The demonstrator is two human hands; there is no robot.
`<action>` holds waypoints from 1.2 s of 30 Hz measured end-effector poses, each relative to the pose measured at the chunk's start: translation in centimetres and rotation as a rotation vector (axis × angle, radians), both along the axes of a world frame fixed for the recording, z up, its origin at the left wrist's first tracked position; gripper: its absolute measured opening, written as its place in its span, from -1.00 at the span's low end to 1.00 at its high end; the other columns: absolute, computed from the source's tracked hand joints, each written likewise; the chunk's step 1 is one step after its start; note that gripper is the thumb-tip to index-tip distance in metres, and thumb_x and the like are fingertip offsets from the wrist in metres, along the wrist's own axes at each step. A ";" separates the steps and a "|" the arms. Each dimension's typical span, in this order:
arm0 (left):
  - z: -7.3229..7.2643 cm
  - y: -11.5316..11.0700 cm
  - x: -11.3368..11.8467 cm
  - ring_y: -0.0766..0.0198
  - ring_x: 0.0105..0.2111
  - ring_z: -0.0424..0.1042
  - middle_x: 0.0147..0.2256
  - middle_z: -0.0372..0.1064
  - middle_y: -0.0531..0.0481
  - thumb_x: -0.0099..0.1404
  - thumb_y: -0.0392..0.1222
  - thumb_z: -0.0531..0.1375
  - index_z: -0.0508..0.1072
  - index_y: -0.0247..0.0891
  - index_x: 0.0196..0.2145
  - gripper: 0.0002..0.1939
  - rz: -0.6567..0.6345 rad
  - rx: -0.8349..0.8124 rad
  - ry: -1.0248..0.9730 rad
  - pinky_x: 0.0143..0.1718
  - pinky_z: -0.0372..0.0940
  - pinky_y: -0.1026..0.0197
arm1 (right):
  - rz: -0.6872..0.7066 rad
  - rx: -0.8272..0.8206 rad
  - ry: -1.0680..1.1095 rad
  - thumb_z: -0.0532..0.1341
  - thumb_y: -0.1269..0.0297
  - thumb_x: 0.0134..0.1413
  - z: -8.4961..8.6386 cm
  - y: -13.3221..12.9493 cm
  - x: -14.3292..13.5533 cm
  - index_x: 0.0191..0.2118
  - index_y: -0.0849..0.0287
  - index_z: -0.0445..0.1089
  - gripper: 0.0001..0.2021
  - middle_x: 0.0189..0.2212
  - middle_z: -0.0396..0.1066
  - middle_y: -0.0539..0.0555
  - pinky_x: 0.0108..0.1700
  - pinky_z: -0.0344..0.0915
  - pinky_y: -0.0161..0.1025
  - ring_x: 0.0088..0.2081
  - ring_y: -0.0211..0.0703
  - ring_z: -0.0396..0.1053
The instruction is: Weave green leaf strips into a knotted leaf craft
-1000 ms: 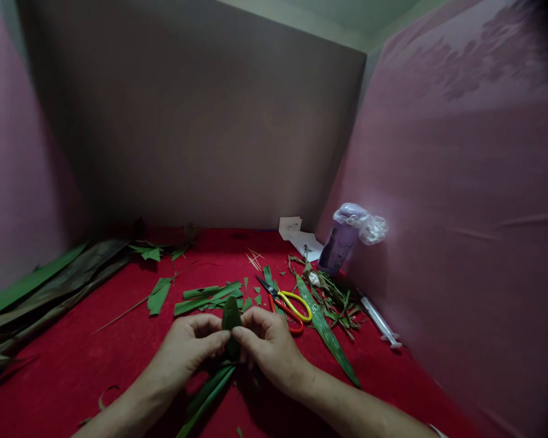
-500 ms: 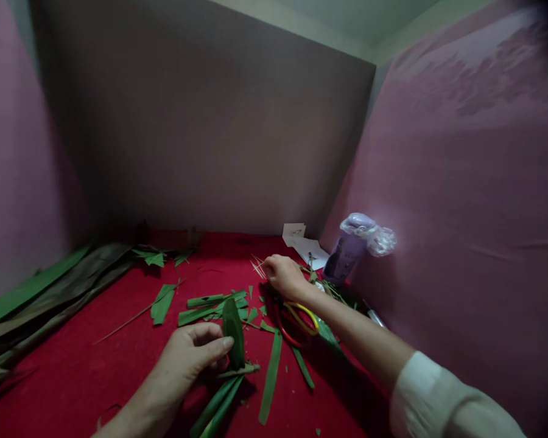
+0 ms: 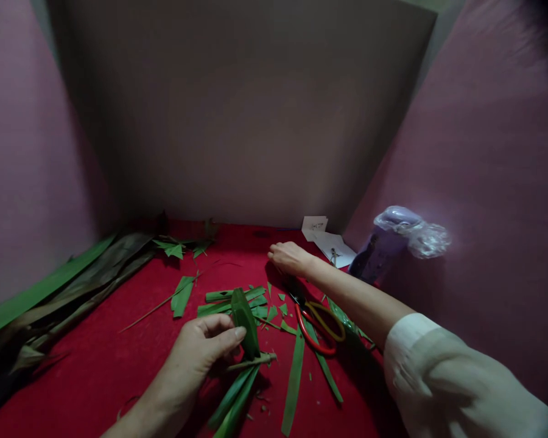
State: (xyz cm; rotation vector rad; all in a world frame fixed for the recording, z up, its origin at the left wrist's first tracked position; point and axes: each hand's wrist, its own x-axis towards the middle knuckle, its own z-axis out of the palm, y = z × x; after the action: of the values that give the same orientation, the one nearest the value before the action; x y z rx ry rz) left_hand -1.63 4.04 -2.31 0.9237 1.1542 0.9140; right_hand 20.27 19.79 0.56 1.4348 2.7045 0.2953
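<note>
My left hand (image 3: pixel 201 347) is closed on a folded green leaf (image 3: pixel 243 319), pinched between thumb and fingers and held upright. A thin brown twig (image 3: pixel 256 362) crosses at its base, and long leaf strips (image 3: pixel 237 398) hang below. Farther off, my right hand (image 3: pixel 292 258) is low over the red cloth with its fingers curled together; what they hold is hidden. Under the right forearm lie scissors (image 3: pixel 319 322) with one red and one yellow handle loop. Cut leaf pieces (image 3: pixel 256 301) are scattered between the hands.
Brown and green long leaves (image 3: pixel 82 286) are piled along the left wall. White papers (image 3: pixel 331 243) lie at the back right beside a purple container (image 3: pixel 386 243) topped with clear plastic. Red cloth (image 3: pixel 141 365) covers the surface. Pink sheeting and a grey panel surround it.
The view has shifted, so things appear farther right. Thin pale sticks that showed beside my right fingers are out of sight. My left hand keeps its grip on the folded leaf.
</note>
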 end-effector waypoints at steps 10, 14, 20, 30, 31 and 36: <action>1.4 -0.9 0.5 0.40 -0.69 0.25 -0.69 0.31 0.15 -0.01 -0.14 0.33 0.33 -0.27 -0.60 -0.75 -0.054 0.004 -0.102 -0.62 0.11 0.35 | -0.046 0.106 0.854 0.01 0.47 0.20 1.9 -14.2 -2.6 -0.30 0.23 0.24 -0.90 -0.47 0.39 -0.01 -0.40 0.32 -0.43 -0.45 -0.35 0.38; 1.8 -1.1 0.8 0.42 -0.68 0.23 -0.68 0.29 0.16 0.02 -0.17 0.32 0.35 -0.28 -0.58 -0.78 -0.098 0.033 -0.147 -0.59 0.13 0.35 | 0.162 0.085 1.375 0.17 0.52 0.04 0.3 -19.8 -4.3 -0.38 0.18 0.30 -0.90 -0.41 0.40 0.03 -0.29 0.36 -0.27 -0.35 -0.23 0.39; 1.2 -1.1 0.9 0.42 -0.65 0.27 -0.66 0.31 0.16 0.00 -0.20 0.33 0.32 -0.27 -0.58 -0.77 -0.115 0.032 -0.157 -0.56 0.17 0.34 | 0.321 0.200 1.306 0.16 0.65 -0.03 -2.8 -20.8 -4.1 -0.24 0.17 0.31 -0.73 -0.33 0.43 0.08 -0.22 0.35 -0.23 -0.26 -0.19 0.40; 0.9 -1.2 0.9 0.40 -0.62 0.27 -0.64 0.32 0.14 -0.01 -0.16 0.33 0.33 -0.27 -0.59 -0.76 -0.148 0.042 -0.048 -0.54 0.20 0.31 | 0.343 0.228 1.230 0.16 0.63 -0.01 -3.6 -20.8 -3.8 -0.22 0.17 0.28 -0.74 -0.30 0.43 0.11 -0.21 0.36 -0.21 -0.24 -0.17 0.41; 1.0 -1.3 1.0 0.39 -0.62 0.28 -0.63 0.33 0.13 -0.01 -0.16 0.33 0.34 -0.28 -0.59 -0.77 -0.153 0.045 -0.048 -0.53 0.21 0.31 | 0.335 0.230 1.227 0.16 0.63 -0.01 -3.7 -20.7 -3.8 -0.22 0.16 0.28 -0.74 -0.31 0.43 0.10 -0.20 0.36 -0.21 -0.24 -0.16 0.41; 1.0 -1.2 1.0 0.39 -0.62 0.27 -0.63 0.33 0.12 -0.01 -0.17 0.33 0.36 -0.28 -0.60 -0.78 -0.149 0.058 -0.049 -0.54 0.21 0.31 | 0.307 0.242 1.232 0.15 0.62 0.01 -3.9 -20.7 -3.8 -0.23 0.13 0.29 -0.75 -0.32 0.43 0.10 -0.21 0.37 -0.20 -0.24 -0.15 0.41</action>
State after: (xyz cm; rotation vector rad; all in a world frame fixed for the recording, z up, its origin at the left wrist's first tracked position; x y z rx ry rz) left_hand -0.67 2.80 -1.27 1.0150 1.0077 0.8475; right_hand 16.44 -0.90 -3.38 1.5616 3.9738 -0.4458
